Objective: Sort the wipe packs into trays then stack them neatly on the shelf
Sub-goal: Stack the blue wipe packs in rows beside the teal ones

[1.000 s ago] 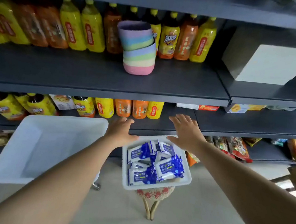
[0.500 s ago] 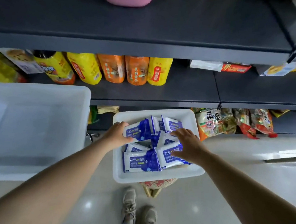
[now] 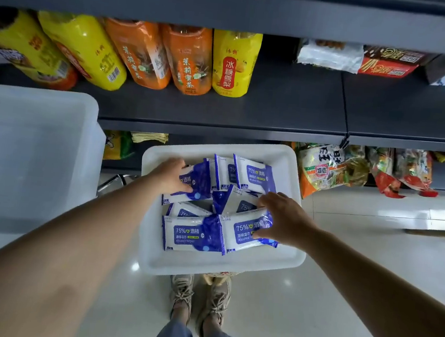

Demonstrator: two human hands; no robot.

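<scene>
A small white tray (image 3: 274,267) sits below me on a stool and holds several blue-and-white wipe packs in a loose heap. My left hand (image 3: 170,175) grips the upper-left wipe pack (image 3: 199,186) in the tray. My right hand (image 3: 283,218) pinches the edge of the lower-right wipe pack (image 3: 242,232), thumb under and fingers over. Another wipe pack (image 3: 192,235) lies flat at the tray's front. A bigger empty white tray (image 3: 33,154) stands at the left.
The dark shelf (image 3: 276,113) in front carries yellow and orange bottles (image 3: 188,60) at the left and snack boxes (image 3: 386,64) at the right. Snack bags (image 3: 331,166) fill the lowest shelf. My shoes (image 3: 199,300) stand on the pale floor under the tray.
My view tipped down from the upper shelves to the tray. Both hands came down from the tray's far rim onto the packs and closed on one each.
</scene>
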